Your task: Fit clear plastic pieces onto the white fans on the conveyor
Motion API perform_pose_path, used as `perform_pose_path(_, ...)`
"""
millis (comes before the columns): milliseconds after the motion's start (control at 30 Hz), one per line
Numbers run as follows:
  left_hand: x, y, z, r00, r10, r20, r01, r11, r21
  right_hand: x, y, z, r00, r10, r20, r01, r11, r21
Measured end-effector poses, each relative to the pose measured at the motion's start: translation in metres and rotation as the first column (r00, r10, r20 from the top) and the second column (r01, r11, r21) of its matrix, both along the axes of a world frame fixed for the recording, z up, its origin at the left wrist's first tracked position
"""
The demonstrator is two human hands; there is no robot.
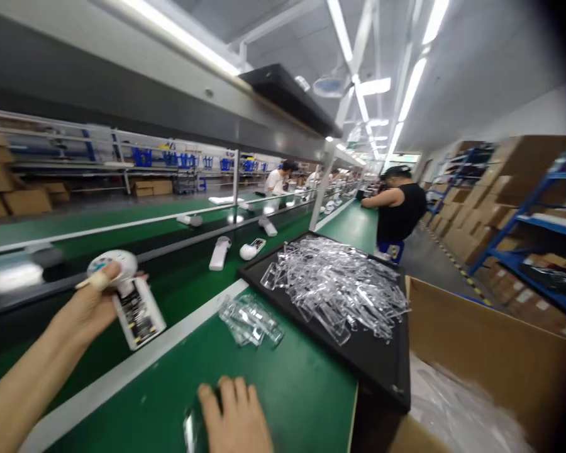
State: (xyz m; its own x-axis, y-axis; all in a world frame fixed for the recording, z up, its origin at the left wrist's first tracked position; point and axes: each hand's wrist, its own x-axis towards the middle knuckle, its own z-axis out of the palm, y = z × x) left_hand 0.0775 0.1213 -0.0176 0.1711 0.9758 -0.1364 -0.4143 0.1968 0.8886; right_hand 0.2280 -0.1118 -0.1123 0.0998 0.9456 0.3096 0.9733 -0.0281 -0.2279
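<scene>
My left hand (102, 292) grips a white handheld device (141, 314) with a round head. Its handle housing is uncovered, so the circuit board inside shows. A beige wrap covers one fingertip of that hand. At the bottom, my right hand (236, 415) lies palm down over the green bench (302, 377), fingers stretched out and a little apart. A clear plastic piece (192, 431) lies against its left side; whether the hand presses on it I cannot tell. Beyond, a small pile of clear plastic pieces (251, 319) rests on the bench.
A black tray (372, 368) heaped with clear plastic parts (339, 283) stands right of centre. An open cardboard box (490, 327) with plastic film is beside it. White devices (220, 253) lie along the line. A co-worker (399, 204) sits further up; a shelf (170, 94) hangs overhead.
</scene>
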Motion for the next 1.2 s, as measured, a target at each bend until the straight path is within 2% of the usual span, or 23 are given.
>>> perform_pose_path(67, -0.002, -0.020, 0.005, 0.995, -0.003, 0.099, -0.002, 0.999, 0.047, -0.014, 0.002, -0.005, 0.995, -0.069, 0.067, 0.075, 0.992, -0.098)
perform_pose_path(133, -0.004, -0.034, 0.009, 0.994, 0.010, 0.108, -0.017, 0.997, 0.069, -0.020, 0.001, -0.009, 0.990, -0.098, 0.101, 0.110, 0.987, -0.114)
perform_pose_path(233, -0.009, -0.049, 0.014, 0.996, 0.015, 0.088, -0.021, 0.997, 0.069, -0.010, -0.002, -0.002, 0.999, -0.035, -0.009, 0.034, 0.996, -0.077)
perform_pose_path(367, -0.015, -0.063, 0.015, 0.999, -0.029, 0.034, 0.026, 0.996, 0.091, 0.003, 0.012, 0.033, 0.965, 0.067, -0.253, -0.051, 0.996, 0.071)
perform_pose_path(467, -0.011, -0.072, 0.013, 1.000, -0.015, -0.027, 0.019, 0.991, 0.129, -0.013, 0.039, 0.062, 0.952, 0.138, -0.274, -0.076, 0.971, 0.226)
perform_pose_path(533, -0.007, -0.078, 0.013, 0.999, 0.000, -0.052, 0.006, 0.993, 0.116, -0.031, 0.059, 0.073, 0.954, 0.163, -0.252, -0.086, 0.953, 0.291)
perform_pose_path(700, 0.000, -0.090, 0.019, 0.989, 0.097, -0.113, -0.085, 0.990, 0.113, -0.062, 0.087, 0.072, 0.959, 0.131, -0.250, -0.050, 0.950, 0.308)
perform_pose_path(833, -0.001, -0.090, 0.021, 0.983, 0.162, -0.087, -0.154, 0.983, 0.097, -0.063, 0.084, 0.064, 0.973, 0.078, -0.217, -0.023, 0.970, 0.243)
perform_pose_path(933, -0.001, -0.089, 0.019, 0.987, 0.162, -0.010, -0.161, 0.983, 0.088, -0.056, 0.080, 0.060, 0.966, 0.084, -0.243, -0.055, 0.991, 0.122)
perform_pose_path(1000, 0.001, -0.091, 0.014, 0.992, 0.110, 0.058, -0.115, 0.988, 0.104, -0.049, 0.078, 0.059, 0.956, 0.100, -0.277, -0.085, 0.994, 0.065)
perform_pose_path(1067, 0.004, -0.094, 0.007, 0.994, -0.026, 0.107, 0.015, 0.995, 0.101, -0.041, 0.077, 0.058, 0.952, 0.118, -0.284, -0.097, 0.992, 0.086)
perform_pose_path(1133, 0.007, -0.096, 0.000, 0.976, -0.199, 0.084, 0.195, 0.979, 0.057, -0.034, 0.075, 0.057, 0.953, 0.138, -0.269, -0.102, 0.985, 0.143)
perform_pose_path(1200, 0.010, -0.098, -0.006, 0.960, -0.279, -0.005, 0.279, 0.960, 0.008, -0.028, 0.074, 0.057, 0.945, 0.152, -0.288, -0.099, 0.977, 0.190)
